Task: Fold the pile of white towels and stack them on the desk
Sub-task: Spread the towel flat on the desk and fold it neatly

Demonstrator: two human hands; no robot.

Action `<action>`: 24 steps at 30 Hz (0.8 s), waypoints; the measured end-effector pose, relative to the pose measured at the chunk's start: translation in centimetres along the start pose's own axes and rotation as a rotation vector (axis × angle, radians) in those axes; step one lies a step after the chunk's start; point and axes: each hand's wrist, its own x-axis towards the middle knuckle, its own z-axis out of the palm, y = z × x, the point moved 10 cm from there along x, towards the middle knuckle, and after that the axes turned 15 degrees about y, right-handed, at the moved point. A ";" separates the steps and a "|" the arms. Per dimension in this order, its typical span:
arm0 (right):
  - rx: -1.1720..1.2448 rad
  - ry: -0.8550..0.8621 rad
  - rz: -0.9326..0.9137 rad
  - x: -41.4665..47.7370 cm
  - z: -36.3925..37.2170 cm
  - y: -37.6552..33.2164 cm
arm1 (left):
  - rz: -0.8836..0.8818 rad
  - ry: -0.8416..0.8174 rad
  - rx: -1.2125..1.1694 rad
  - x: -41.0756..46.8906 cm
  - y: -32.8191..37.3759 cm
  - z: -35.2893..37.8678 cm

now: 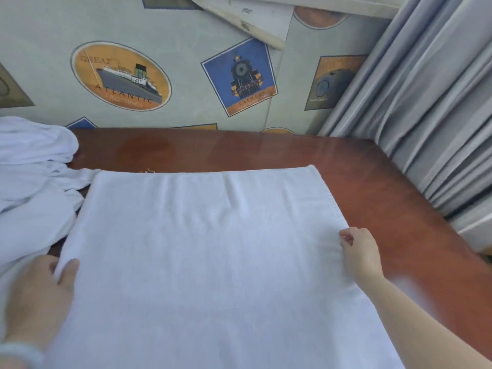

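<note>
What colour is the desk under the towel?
The desk is reddish-brown, clearest in the head view.

The wallpaper (186, 30) carries printed travel emblems. An orange oval emblem (87, 73) showing a steamship (130, 79) reads "GREAT" at the top, "ATLANTIC" under the hull and "CROSSINGS" along the lower rim. A blue square emblem (217, 73) showing a head-on locomotive (243, 75) has an orange band at the bottom that reads "EXPRESS". A smaller line beneath that word is too blurred to read. A third, darker emblem (334, 82) further right bears small lettering that cannot be made out.
</note>
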 end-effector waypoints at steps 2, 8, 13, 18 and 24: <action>-0.110 -0.011 -0.119 -0.5 0.6 -0.9 | -0.056 0.034 0.012 -1.0 2.6 -2.6; -0.348 0.068 -0.214 -2.2 1.1 -1.1 | 0.231 0.190 0.150 -4.8 10.5 -4.1; -0.210 0.071 0.017 -0.2 -0.3 0.5 | 0.782 -0.114 -0.063 -18.5 26.4 3.1; -0.073 -0.118 0.324 2.3 -0.9 3.5 | 0.858 -0.248 0.014 -23.7 30.3 8.0; -0.030 -0.408 0.583 2.5 0.1 5.3 | 0.867 -0.216 0.047 -24.0 30.1 8.5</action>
